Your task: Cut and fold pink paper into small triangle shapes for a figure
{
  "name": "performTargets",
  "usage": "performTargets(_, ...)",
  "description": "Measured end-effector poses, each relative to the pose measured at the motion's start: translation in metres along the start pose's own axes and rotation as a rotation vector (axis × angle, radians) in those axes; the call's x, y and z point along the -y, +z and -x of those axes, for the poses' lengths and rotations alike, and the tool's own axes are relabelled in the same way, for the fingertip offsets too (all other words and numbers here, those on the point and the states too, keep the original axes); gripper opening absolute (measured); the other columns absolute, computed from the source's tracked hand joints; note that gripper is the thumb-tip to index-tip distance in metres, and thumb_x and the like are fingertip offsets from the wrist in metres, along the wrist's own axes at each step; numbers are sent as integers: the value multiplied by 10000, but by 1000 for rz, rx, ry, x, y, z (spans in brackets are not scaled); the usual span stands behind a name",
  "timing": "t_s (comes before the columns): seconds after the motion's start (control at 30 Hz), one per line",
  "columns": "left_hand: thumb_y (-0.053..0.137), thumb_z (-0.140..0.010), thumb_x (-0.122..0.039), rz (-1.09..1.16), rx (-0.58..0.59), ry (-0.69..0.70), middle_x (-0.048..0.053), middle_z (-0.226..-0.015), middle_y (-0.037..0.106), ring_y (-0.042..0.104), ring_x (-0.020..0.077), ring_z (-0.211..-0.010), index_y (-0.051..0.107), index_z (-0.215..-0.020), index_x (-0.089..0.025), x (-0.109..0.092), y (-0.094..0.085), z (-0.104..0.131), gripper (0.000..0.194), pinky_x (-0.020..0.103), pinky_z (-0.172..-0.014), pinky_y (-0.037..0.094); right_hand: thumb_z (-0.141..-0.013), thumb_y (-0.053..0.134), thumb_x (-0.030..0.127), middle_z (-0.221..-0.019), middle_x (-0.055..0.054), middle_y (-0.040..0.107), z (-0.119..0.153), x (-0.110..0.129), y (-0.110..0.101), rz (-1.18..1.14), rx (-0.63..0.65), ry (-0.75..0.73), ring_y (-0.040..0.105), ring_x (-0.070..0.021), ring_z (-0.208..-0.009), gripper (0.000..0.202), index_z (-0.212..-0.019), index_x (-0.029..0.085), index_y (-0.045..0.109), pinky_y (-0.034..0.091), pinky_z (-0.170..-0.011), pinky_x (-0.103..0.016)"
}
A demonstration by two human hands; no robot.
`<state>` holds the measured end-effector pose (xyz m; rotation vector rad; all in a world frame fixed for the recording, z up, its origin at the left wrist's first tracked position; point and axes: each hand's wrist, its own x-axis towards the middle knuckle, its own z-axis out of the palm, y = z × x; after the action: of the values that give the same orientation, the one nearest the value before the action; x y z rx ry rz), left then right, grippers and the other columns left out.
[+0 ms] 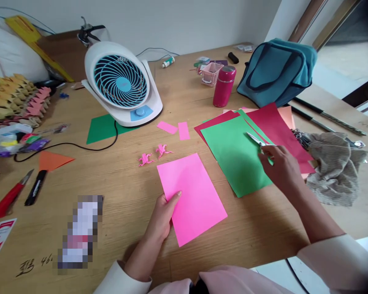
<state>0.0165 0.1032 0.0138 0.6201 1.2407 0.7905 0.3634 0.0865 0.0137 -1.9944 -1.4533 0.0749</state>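
Observation:
A bright pink sheet of paper point(196, 196) is pinched at its left edge by my left hand point(162, 214), thumb on top. At the right, my right hand point(277, 163) is closed around the handles of a pair of scissors point(255, 139), whose blades point up and left over a green sheet point(230, 151). Red sheets point(282, 122) lie under and beside the green one. Beyond the pink sheet sit two small folded pink figures point(145, 159) and two small pink paper rectangles point(184, 131).
A white fan point(121, 81) stands at the back left, its cord crossing the table. Behind the sheets are a magenta flask point(224, 86) and a teal bag point(276, 73). A red-handled knife point(9, 200), black cutter point(36, 188) and blurred phone-like object point(81, 230) lie left; a grey cloth point(337, 171) lies right.

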Motion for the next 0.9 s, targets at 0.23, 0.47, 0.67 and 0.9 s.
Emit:
performTargets(0.23, 868, -620, -411, -46, -51, 17, 95, -1014, 769, 721, 213, -825, 736, -1026, -130, 0, -2, 0, 511, 285, -732, 551, -814, 593, 207, -954, -136, 604, -16, -56, -8, 159, -42, -9, 572, -310, -937, 200, -998, 217, 668, 406, -834, -434)
performTargets(0.47, 897, -576, -394, -3, -56, -24, 88, -964, 773, 724, 206, -770, 722, -1038, -130, -3, -4, 3, 560, 287, -707, 563, -755, 682, 300, -839, -111, 571, -24, -67, -3, 176, 12, 31, 564, -297, -854, 158, -871, 195, 668, 416, -805, -439)
performTargets(0.67, 922, -530, -311, 89, -28, -92, 62, -850, 773, 712, 192, -676, 705, -996, -130, -10, -2, 11, 545, 284, -643, 568, -816, 616, 330, -897, -148, 613, -20, -54, -17, 186, -51, 111, 573, -331, -925, 125, -874, 222, 594, 401, -794, -440)
performTargets(0.9, 920, -546, -287, 68, -63, -70, 68, -896, 777, 711, 176, -697, 717, -1004, -120, -9, -7, 4, 528, 267, -657, 578, -871, 576, 436, -833, -77, 668, 11, -6, -26, 15, -3, 181, 588, -231, -703, 253, -1016, 229, 593, 415, -642, -349)
